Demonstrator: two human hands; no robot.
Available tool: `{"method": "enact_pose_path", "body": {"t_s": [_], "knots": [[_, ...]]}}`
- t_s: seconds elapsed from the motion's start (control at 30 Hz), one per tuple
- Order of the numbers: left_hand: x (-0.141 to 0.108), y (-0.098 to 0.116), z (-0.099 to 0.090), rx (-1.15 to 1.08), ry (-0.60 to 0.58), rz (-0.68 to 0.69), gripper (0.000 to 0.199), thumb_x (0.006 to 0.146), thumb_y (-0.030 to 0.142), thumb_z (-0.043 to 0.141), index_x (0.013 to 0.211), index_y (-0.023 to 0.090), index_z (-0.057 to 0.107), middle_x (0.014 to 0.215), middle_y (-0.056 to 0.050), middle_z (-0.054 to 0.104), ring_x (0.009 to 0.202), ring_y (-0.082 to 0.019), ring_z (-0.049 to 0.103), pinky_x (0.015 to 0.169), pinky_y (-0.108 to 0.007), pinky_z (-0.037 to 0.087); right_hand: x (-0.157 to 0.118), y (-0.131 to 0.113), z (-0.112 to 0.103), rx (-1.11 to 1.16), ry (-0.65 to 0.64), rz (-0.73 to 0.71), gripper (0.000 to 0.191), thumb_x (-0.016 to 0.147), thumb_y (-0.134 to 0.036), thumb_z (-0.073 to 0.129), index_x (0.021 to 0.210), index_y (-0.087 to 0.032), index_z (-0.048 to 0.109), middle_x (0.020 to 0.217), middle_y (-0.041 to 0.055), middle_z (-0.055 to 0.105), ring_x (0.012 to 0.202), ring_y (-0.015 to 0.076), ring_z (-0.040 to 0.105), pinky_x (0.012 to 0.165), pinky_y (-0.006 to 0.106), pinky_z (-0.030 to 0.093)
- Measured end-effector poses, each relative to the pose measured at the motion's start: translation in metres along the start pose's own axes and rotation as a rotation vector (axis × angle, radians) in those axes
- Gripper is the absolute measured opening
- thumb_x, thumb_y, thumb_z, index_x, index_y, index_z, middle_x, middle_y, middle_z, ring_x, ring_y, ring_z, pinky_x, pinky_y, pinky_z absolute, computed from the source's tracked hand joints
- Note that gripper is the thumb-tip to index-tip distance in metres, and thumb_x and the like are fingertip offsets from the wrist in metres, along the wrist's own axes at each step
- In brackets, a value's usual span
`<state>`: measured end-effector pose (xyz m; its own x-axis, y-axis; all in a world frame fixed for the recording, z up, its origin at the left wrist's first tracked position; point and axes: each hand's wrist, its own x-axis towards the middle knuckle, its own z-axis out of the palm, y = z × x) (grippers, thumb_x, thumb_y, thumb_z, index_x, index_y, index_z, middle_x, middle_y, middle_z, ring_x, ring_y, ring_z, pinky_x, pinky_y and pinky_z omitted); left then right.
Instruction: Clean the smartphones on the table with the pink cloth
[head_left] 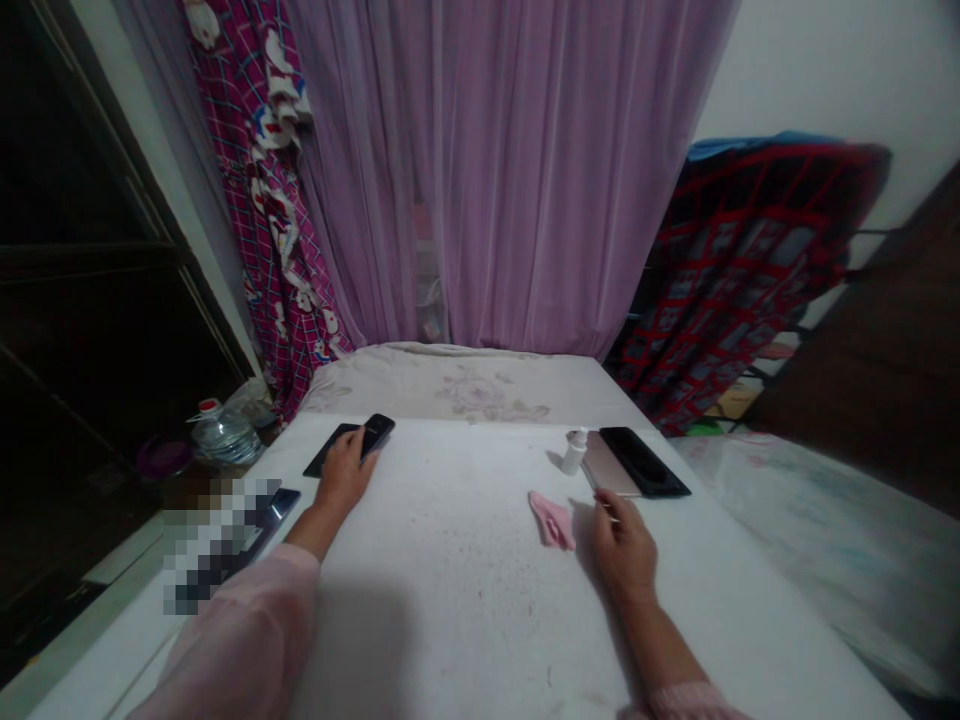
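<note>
My left hand (347, 474) rests over a black phone (379, 430) and a flat dark item (322, 458) at the table's back left, its fingers on them. Toward the right, my right hand (625, 548) is above the white surface with its fingers curled together; what they hold, if anything, is too small to name. Just left of it lies a crumpled pink cloth (552, 521). A small white bottle (574, 453) stands upright behind the cloth. Beside the bottle are a pinkish flat panel (609, 464) and a black device (645, 463).
The white table (450, 560) has small dark specks. A bluish phone-like item (274, 515), partly blurred out, lies near its left edge. Beyond the left edge stands a clear bottle with a red cap (223, 435). A floral-covered surface (480, 390) and purple curtains (510, 180) are behind.
</note>
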<state>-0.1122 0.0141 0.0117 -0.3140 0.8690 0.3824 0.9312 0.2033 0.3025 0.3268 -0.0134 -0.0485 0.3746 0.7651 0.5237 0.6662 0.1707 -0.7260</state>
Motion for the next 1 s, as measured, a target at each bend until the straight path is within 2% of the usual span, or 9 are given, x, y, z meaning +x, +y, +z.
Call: {"method": "enact_pose_path", "body": {"t_s": [0.1, 0.23, 0.37, 0.43, 0.57, 0.73, 0.8, 0.9, 1.0], "knots": [[-0.015, 0.042, 0.007, -0.401, -0.245, 0.044, 0.043, 0.089, 0.032, 0.047, 0.129, 0.016, 0.052, 0.130, -0.014, 0.056, 0.123, -0.029, 0.050, 0.099, -0.039, 0.043, -0.007, -0.012, 0.012, -0.031, -0.151, -0.213, 0.040, 0.086, -0.040, 0.043, 0.110, -0.016, 0.065, 0.106, 0.0126, 0.067, 0.094, 0.0239, 0.063, 0.081, 0.037, 0.051], [-0.029, 0.091, 0.034, -0.511, -0.443, 0.022, 0.036, 0.094, 0.034, 0.035, 0.110, 0.018, 0.063, 0.084, -0.004, 0.071, 0.067, -0.017, 0.068, 0.056, -0.026, 0.053, -0.021, -0.030, 0.023, -0.090, -0.346, -0.449, 0.042, 0.087, -0.041, 0.051, 0.121, -0.019, 0.061, 0.125, 0.0137, 0.060, 0.114, 0.0273, 0.055, 0.095, 0.045, 0.045], [-0.034, 0.114, 0.053, -0.515, -0.534, 0.007, 0.027, 0.090, 0.022, 0.039, 0.097, 0.016, 0.065, 0.078, -0.002, 0.071, 0.049, -0.011, 0.062, 0.046, -0.021, 0.047, -0.029, -0.040, 0.025, -0.195, -0.473, -0.464, 0.036, 0.087, -0.032, 0.054, 0.120, -0.021, 0.063, 0.124, 0.0118, 0.062, 0.115, 0.0268, 0.054, 0.096, 0.044, 0.043], [-0.039, 0.119, 0.052, -0.491, -0.523, 0.024, 0.025, 0.091, 0.023, 0.040, 0.096, 0.018, 0.064, 0.083, -0.003, 0.072, 0.056, -0.012, 0.064, 0.052, -0.022, 0.048, -0.029, -0.041, 0.024, -0.213, -0.485, -0.443, 0.035, 0.086, -0.023, 0.050, 0.119, -0.020, 0.063, 0.121, 0.0108, 0.063, 0.113, 0.0249, 0.055, 0.095, 0.042, 0.042], [-0.066, 0.136, 0.038, -0.433, -0.459, 0.106, 0.027, 0.090, 0.036, 0.048, 0.108, 0.022, 0.062, 0.104, -0.005, 0.070, 0.096, -0.020, 0.065, 0.083, -0.030, 0.048, -0.027, -0.041, 0.025, -0.204, -0.455, -0.400, 0.039, 0.083, -0.016, 0.049, 0.119, -0.017, 0.064, 0.119, 0.0102, 0.065, 0.110, 0.0223, 0.057, 0.096, 0.038, 0.042], [-0.118, 0.178, 0.028, -0.195, -0.454, 0.345, 0.061, 0.076, 0.053, 0.061, 0.126, 0.018, 0.052, 0.122, -0.014, 0.062, 0.117, -0.031, 0.053, 0.103, -0.044, 0.036, -0.025, -0.038, 0.022, -0.260, -0.353, -0.289, 0.031, 0.088, -0.026, 0.050, 0.110, -0.019, 0.070, 0.113, 0.0097, 0.068, 0.105, 0.0228, 0.060, 0.093, 0.035, 0.044], [-0.130, 0.193, 0.030, -0.134, -0.457, 0.358, 0.075, 0.074, 0.059, 0.060, 0.134, 0.016, 0.045, 0.133, -0.017, 0.054, 0.125, -0.033, 0.046, 0.107, -0.050, 0.029, -0.024, -0.036, 0.019, -0.290, -0.331, -0.242, 0.029, 0.089, -0.030, 0.050, 0.105, -0.021, 0.073, 0.110, 0.0092, 0.069, 0.103, 0.0232, 0.061, 0.091, 0.035, 0.044], [-0.131, 0.204, 0.033, -0.076, -0.508, 0.347, 0.082, 0.075, 0.057, 0.057, 0.141, 0.012, 0.036, 0.143, -0.019, 0.043, 0.134, -0.036, 0.035, 0.110, -0.058, 0.020, -0.023, -0.033, 0.012, -0.307, -0.360, -0.232, 0.025, 0.088, -0.027, 0.053, 0.100, -0.022, 0.074, 0.108, 0.0075, 0.070, 0.102, 0.0224, 0.061, 0.088, 0.033, 0.044], [-0.115, 0.196, 0.033, -0.089, -0.611, 0.467, 0.073, 0.079, 0.042, 0.054, 0.144, 0.014, 0.032, 0.149, -0.019, 0.036, 0.138, -0.035, 0.030, 0.111, -0.062, 0.014, -0.023, -0.029, 0.006, -0.331, -0.381, -0.217, 0.025, 0.087, -0.021, 0.051, 0.098, -0.020, 0.073, 0.101, 0.0070, 0.071, 0.094, 0.0207, 0.062, 0.083, 0.031, 0.044]]}}
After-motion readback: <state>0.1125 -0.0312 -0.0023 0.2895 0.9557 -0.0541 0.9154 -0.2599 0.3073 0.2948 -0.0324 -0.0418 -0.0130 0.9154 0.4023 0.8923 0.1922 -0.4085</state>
